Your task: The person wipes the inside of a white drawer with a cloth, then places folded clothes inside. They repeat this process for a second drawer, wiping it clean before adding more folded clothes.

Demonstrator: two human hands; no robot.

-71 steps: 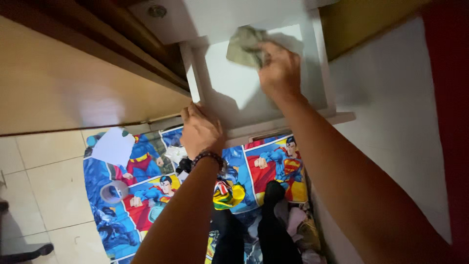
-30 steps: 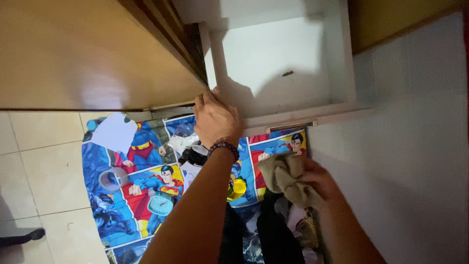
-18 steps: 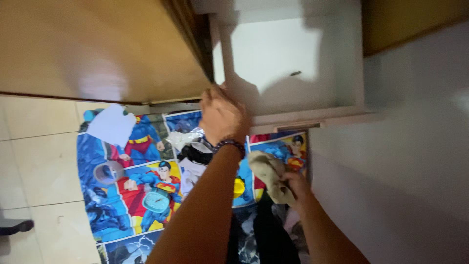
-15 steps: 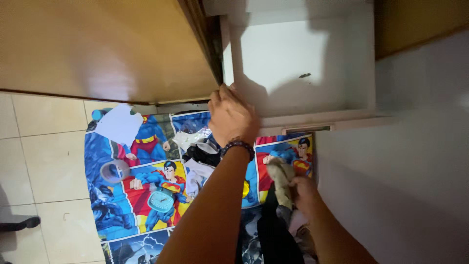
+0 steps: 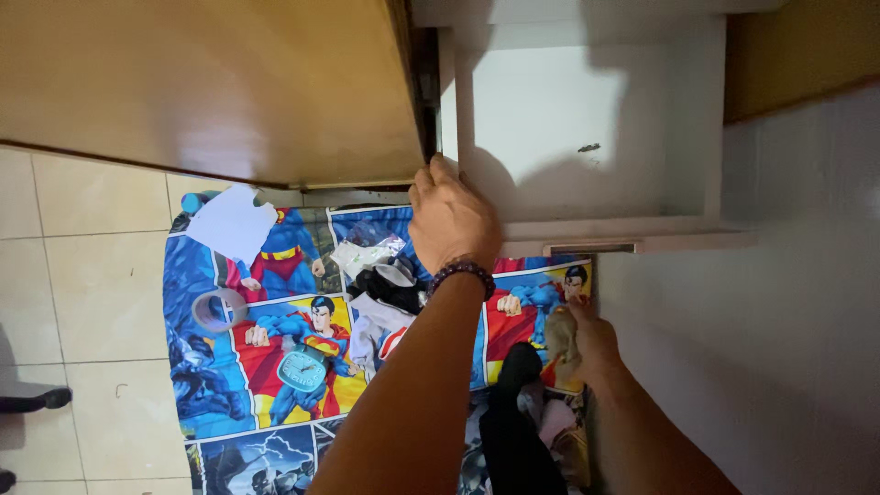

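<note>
1. My left hand (image 5: 452, 223) grips the front-left corner of the pulled-out white drawer (image 5: 697, 137), fingers clenched over its rim, a bead bracelet (image 5: 461, 272) at the wrist.
2. My right hand (image 5: 591, 344) is down low, below the drawer front and close beside the white wall (image 5: 779, 321). Its fingers are closed around a tan rag (image 5: 561, 337), bunched against the palm.
3. The drawer interior, above my left fingers, is bare white apart from one small dark speck (image 5: 589, 147) toward the right.
4. Below both hands the floor carries a comic-print mat (image 5: 211, 367) with a roll of tape (image 5: 214, 310), a teal clock (image 5: 301, 368), a white paper (image 5: 229, 223) and a heap of dark clothes (image 5: 513, 431) near my right fingers.
5. I judge the step in hand as a pause in wiping out the drawer: the rag is away from it, and the speck remains.
6. The next move, as I read it, calls for lifting the rag up past the drawer front, pressing it on the speck and sweeping, while my left hand keeps the drawer steady.
</note>
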